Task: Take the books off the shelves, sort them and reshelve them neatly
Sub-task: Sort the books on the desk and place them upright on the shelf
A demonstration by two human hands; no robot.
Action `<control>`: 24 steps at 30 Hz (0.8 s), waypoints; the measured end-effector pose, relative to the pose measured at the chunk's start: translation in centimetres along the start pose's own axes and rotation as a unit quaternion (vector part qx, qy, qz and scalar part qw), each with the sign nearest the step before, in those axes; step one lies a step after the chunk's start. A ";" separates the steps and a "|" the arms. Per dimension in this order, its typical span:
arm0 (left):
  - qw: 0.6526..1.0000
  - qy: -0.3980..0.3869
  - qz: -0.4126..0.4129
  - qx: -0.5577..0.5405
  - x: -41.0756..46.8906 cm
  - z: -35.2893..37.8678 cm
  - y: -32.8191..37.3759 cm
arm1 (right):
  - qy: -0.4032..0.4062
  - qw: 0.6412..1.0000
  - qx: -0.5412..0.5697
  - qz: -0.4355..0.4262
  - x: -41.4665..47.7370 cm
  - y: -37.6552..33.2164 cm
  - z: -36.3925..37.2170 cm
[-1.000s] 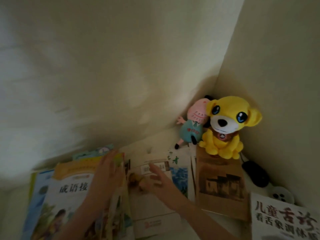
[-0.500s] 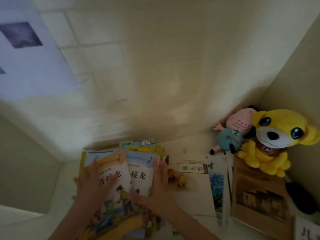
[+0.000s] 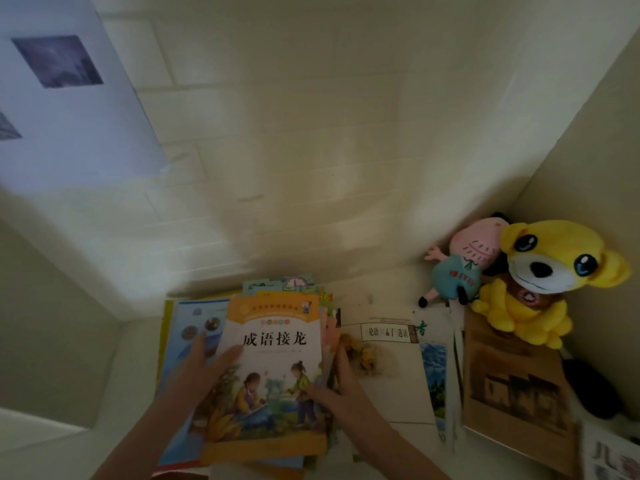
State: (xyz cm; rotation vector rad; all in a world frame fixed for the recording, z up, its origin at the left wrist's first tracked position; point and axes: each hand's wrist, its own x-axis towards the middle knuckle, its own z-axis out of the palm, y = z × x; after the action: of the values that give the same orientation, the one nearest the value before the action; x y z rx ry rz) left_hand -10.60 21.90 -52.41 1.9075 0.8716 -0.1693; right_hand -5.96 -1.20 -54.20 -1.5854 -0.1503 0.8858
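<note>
A stack of children's books lies flat on a white surface. On top is an orange-and-white picture book (image 3: 273,362) with two children on its cover. A blue book (image 3: 187,337) shows beneath it at the left. My left hand (image 3: 204,367) presses the stack's left edge, thumb on the top cover. My right hand (image 3: 332,386) grips the stack's right edge, fingers along the page sides. To the right lie a white book (image 3: 388,386), a thin blue-and-white book (image 3: 434,372) and a brown book (image 3: 516,389).
A yellow plush dog (image 3: 540,282) sits on the brown book's far end in the right corner, with a pink plush pig (image 3: 464,265) leaning beside it. A dark object (image 3: 588,389) lies by the right wall. Another book's corner (image 3: 613,459) shows at bottom right.
Both hands have shifted from spread covers to the stack's two sides, squaring it up. The orange-and-white book now lies fully on top. The view swung left and steadied.
</note>
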 end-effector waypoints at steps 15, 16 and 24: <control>0.968 -0.230 0.096 -0.032 -1.0 1.2 2.3 | 0.076 0.988 -0.045 -0.124 -0.3 1.3 -0.7; 0.968 -0.219 0.102 -0.064 -1.3 1.0 2.4 | 0.079 0.989 -0.039 -0.118 -0.4 1.3 -0.9; 0.985 -0.169 0.021 -0.003 -2.0 1.8 1.8 | 0.078 0.996 -0.011 -0.041 -0.5 0.4 -1.9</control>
State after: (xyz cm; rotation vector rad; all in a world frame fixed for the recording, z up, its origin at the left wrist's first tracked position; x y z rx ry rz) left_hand -10.48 18.98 -51.00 1.8205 0.6016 -0.4491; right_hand -5.35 -3.06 -54.37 -1.6495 -0.1139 0.6968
